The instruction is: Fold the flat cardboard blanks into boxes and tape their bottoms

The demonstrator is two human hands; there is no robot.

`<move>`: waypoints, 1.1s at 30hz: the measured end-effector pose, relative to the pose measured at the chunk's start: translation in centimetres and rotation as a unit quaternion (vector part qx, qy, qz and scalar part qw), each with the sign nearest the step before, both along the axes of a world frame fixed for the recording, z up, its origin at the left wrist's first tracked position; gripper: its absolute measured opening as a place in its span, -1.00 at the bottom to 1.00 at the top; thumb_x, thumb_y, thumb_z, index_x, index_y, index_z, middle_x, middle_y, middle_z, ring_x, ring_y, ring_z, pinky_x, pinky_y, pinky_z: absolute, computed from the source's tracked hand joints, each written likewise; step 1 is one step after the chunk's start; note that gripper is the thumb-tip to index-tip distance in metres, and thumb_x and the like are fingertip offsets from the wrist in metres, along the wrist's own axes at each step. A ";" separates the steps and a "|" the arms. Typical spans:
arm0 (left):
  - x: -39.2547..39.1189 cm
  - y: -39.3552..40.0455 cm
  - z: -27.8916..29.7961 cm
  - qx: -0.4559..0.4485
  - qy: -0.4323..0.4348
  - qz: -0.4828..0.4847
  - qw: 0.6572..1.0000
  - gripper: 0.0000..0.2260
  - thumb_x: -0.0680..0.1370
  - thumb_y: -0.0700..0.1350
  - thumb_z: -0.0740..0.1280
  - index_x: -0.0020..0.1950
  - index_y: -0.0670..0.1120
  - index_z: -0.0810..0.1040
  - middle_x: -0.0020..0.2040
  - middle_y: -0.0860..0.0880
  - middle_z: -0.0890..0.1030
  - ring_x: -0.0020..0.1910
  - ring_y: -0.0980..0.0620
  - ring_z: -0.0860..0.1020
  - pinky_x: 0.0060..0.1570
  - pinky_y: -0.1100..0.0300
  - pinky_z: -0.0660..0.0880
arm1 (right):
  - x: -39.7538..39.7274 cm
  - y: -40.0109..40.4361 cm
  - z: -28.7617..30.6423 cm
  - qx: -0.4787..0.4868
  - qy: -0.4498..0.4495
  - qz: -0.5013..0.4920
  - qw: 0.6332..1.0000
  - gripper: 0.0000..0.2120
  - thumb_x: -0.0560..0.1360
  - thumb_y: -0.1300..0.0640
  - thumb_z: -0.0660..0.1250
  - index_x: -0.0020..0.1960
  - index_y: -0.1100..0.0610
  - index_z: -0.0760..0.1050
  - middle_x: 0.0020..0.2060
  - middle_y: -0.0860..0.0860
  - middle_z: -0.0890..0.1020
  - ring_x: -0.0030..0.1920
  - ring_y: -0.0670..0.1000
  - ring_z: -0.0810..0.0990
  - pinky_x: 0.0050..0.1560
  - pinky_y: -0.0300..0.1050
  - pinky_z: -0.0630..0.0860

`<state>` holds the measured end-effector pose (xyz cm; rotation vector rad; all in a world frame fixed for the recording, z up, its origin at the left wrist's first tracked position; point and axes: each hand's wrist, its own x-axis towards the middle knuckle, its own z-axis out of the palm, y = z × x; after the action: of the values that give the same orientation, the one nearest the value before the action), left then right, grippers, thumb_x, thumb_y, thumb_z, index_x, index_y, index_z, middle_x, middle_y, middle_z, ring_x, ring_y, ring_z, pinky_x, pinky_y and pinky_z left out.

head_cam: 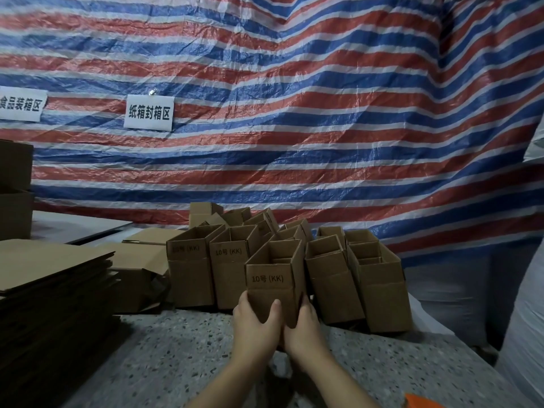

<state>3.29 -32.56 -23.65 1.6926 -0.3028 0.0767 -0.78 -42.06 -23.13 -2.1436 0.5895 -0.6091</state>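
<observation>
The person's left hand (255, 325) and right hand (304, 329) clasp the lower end of an upright brown cardboard box printed "10号 (KK)" (273, 278), thumb and fingers curled round it above the speckled grey stone desk (176, 348). Behind it stand more open brown cardboard boxes (376, 287), with a stack of flat brown cardboard blanks (50, 266) at left. Farthest hangs a red, white and blue striped tarpaulin (294, 113) bearing two white paper signs (149, 112).

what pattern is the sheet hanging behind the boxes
The hanging sheet has red, blue and white horizontal stripes, seen clearly in the head view.
</observation>
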 end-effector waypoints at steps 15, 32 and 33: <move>0.7 -0.7 0.0 -0.017 0.002 -0.058 0.998 -0.37 0.62 0.13 0.25 0.60 0.00 0.09 0.51 -0.03 0.24 0.45 -0.02 0.31 0.41 0.01 0.34 | 0.8 -1.2 -0.3 -0.076 0.038 -0.066 0.994 -0.34 0.61 -0.12 0.27 0.60 0.05 0.13 0.46 0.03 0.33 0.41 0.07 0.40 0.33 0.04 0.48; 2.3 -1.9 -0.1 0.088 0.027 -0.064 0.994 -0.33 0.60 0.11 0.27 0.61 -0.05 0.08 0.52 -0.11 0.20 0.45 -0.08 0.31 0.39 0.04 0.31 | 2.7 -2.2 0.3 -0.042 0.018 -0.065 0.997 -0.53 0.65 0.08 0.23 0.54 0.08 0.26 0.31 0.07 0.48 0.31 0.09 0.50 0.29 0.03 0.52; 2.4 -2.0 -0.1 0.097 0.033 -0.074 0.992 -0.35 0.60 0.11 0.27 0.61 -0.04 0.09 0.51 -0.12 0.21 0.44 -0.09 0.31 0.40 0.03 0.31 | 2.8 -2.2 0.4 -0.029 0.019 -0.060 0.998 -0.49 0.65 0.09 0.23 0.57 0.08 0.21 0.35 0.08 0.45 0.34 0.10 0.49 0.30 0.02 0.51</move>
<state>5.67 -34.52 -23.72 1.8555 -0.3954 -0.1219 2.03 -44.31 -22.77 -2.1891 0.7329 -0.6591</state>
